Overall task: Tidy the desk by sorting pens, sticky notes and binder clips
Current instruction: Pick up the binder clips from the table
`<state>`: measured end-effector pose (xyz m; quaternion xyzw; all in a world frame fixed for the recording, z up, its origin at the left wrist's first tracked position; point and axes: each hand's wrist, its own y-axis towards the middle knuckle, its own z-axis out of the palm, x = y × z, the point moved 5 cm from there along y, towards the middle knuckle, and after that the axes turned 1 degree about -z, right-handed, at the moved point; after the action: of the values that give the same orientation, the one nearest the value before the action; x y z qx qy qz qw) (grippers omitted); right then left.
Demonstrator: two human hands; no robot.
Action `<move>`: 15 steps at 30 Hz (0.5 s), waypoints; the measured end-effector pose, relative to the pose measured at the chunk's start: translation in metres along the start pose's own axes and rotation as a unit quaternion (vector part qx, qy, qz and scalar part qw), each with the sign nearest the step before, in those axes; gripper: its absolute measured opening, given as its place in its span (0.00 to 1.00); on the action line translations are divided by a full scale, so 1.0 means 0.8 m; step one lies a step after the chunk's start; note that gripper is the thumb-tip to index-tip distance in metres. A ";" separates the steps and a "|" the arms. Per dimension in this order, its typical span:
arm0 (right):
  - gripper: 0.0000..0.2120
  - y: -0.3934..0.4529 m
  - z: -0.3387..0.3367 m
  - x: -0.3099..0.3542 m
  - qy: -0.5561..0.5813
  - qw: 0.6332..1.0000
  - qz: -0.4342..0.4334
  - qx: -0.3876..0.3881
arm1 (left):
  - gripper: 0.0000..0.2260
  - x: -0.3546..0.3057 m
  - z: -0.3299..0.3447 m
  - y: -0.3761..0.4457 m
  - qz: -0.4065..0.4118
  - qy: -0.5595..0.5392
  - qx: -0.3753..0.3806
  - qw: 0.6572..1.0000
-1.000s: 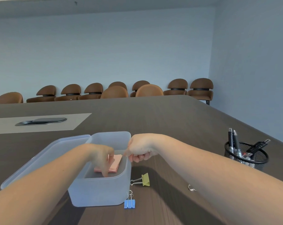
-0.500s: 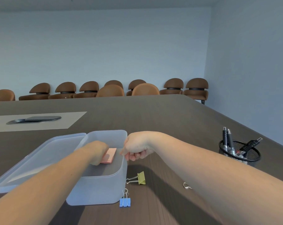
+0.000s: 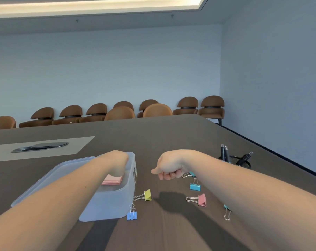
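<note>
Reaching into the translucent box [image 3: 110, 201] with the left hand [image 3: 117, 164], fingers hidden, grip impossible to tell, above pink sticky notes [image 3: 112, 180]. Hovering right hand [image 3: 169, 166], curled, holding nothing visible. Binder clips scattered: yellow clip [image 3: 147, 195], blue clip [image 3: 132, 215], pink clip [image 3: 202, 200].

Right hand [image 3: 169, 169] left box [image 3: 117, 201] rim, now hovers apart, curled.

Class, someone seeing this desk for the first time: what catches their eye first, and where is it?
Bright binder clips lie scattered on the dark table: yellow-green binder clip and blue binder clip beside the translucent box, pink binder clip further right. The left hand reaches into the box over pink sticky notes.
</note>
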<state>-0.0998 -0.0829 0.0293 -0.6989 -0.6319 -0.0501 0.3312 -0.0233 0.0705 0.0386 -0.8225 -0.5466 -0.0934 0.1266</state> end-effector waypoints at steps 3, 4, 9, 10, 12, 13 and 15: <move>0.16 -0.035 0.002 -0.020 -0.031 0.999 0.003 -0.015 | 0.15 -0.036 -0.010 -0.024 0.044 -0.058 -0.054 0.996; 0.15 -0.045 0.004 -0.028 -0.048 0.998 0.002 -0.028 | 0.16 -0.051 -0.009 -0.033 0.064 -0.083 -0.055 0.993; 0.11 -0.084 0.016 -0.085 -0.154 0.985 0.033 -0.071 | 0.24 -0.118 0.013 -0.082 0.118 -0.021 0.038 0.992; 0.11 -0.091 0.019 -0.094 -0.178 0.981 0.042 -0.069 | 0.25 -0.126 0.019 -0.091 0.112 0.011 0.064 0.992; 0.14 -0.106 0.026 -0.107 -0.223 0.970 0.067 -0.064 | 0.24 -0.135 0.033 -0.101 0.095 0.069 0.101 0.988; 0.16 -0.109 0.028 -0.114 -0.233 0.967 0.081 -0.064 | 0.24 -0.138 0.040 -0.104 0.085 0.094 0.113 0.985; 0.19 -0.110 0.029 -0.126 -0.242 0.962 0.102 -0.078 | 0.30 -0.137 0.049 -0.106 0.063 0.139 0.115 0.982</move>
<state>-0.2086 -0.1581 -0.0032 -0.7748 -0.6125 0.1050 0.1162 -0.1434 0.0178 -0.0217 -0.8142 -0.4780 -0.1355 0.3004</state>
